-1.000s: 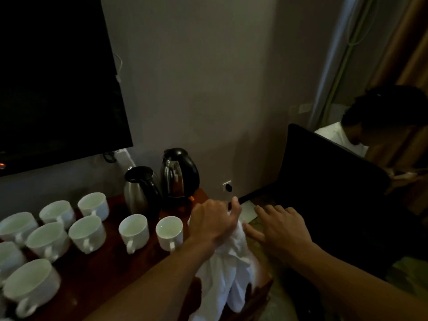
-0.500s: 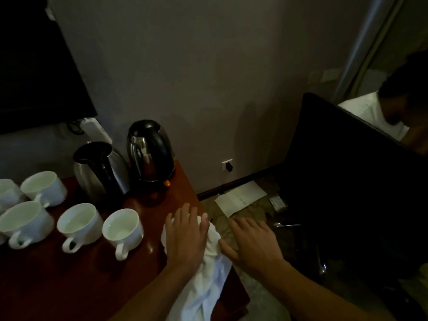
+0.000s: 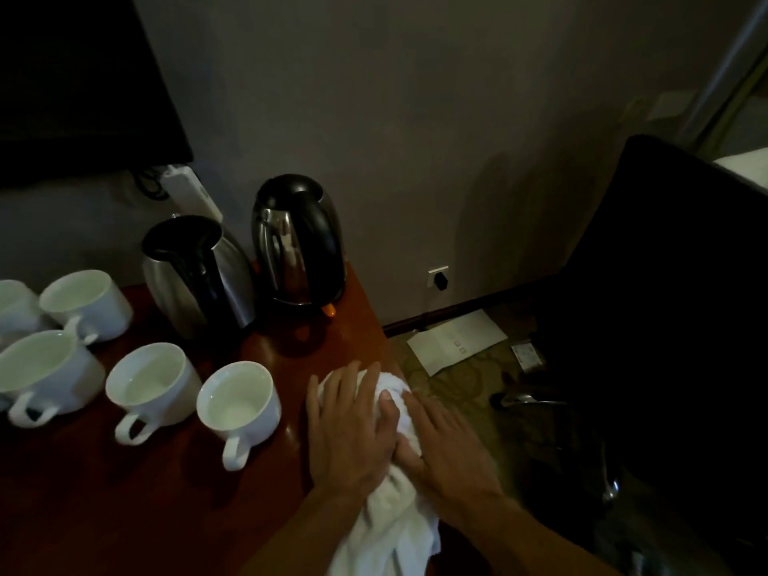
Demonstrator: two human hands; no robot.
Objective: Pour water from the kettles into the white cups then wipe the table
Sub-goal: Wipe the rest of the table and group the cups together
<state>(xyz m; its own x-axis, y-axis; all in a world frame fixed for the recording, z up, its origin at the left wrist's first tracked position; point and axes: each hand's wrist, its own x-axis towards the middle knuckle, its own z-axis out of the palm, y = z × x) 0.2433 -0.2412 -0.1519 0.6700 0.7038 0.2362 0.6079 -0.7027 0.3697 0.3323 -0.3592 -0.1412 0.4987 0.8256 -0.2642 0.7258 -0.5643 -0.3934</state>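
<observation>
Both hands flat, fingers straight, gripping nothing: left hand [image 3: 353, 434] presses the white cloth [image 3: 388, 530], right hand [image 3: 446, 446] touches its side. Cloth at surface [image 3: 124, 513] near-right edge, tail hanging off; soft, light, prob. bunches, so press mid-wad.

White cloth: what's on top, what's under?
Left hand and right hand press flat on the white cloth. Under it, the table near its right edge; that wood is covered, any spill unseen.
</observation>
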